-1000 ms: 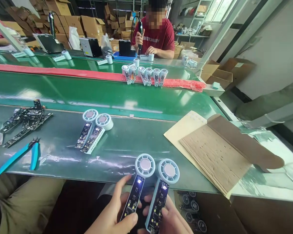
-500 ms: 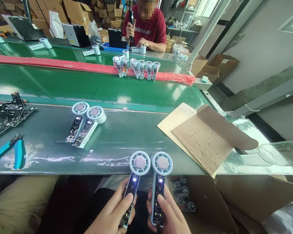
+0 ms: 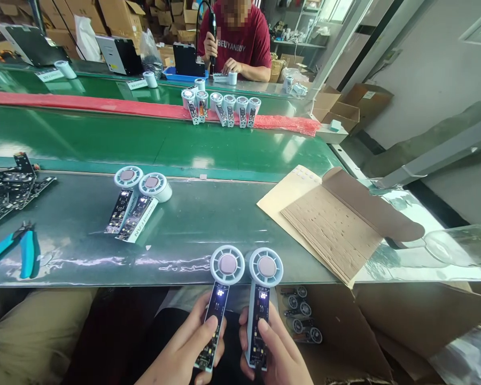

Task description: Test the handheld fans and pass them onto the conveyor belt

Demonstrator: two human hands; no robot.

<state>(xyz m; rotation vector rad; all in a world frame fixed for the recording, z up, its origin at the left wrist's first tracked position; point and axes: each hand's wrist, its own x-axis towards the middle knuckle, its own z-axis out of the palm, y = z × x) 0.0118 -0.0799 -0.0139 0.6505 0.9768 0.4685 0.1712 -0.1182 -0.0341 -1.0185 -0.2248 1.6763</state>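
Note:
My left hand is closed round the handle of a light-blue handheld fan, thumb on its bare circuit board. A second handheld fan is in my right hand, the thumb likewise pressed on the board. Both fans stand upright side by side at the table's front edge, their round heads close together. Small displays glow on both boards and appear to read 20. Two more handheld fans with exposed boards lie on the table, left of centre.
Teal cutters and a pile of circuit boards lie at left. Cardboard sheets rest at right, above an open carton holding several fans. Beyond, several fans stand along a red strip. Across the bench, a person holds a powered driver.
My view has shifted slightly. Both hands keep their hold on the two fans, thumbs still on the boards, with hardly any movement.

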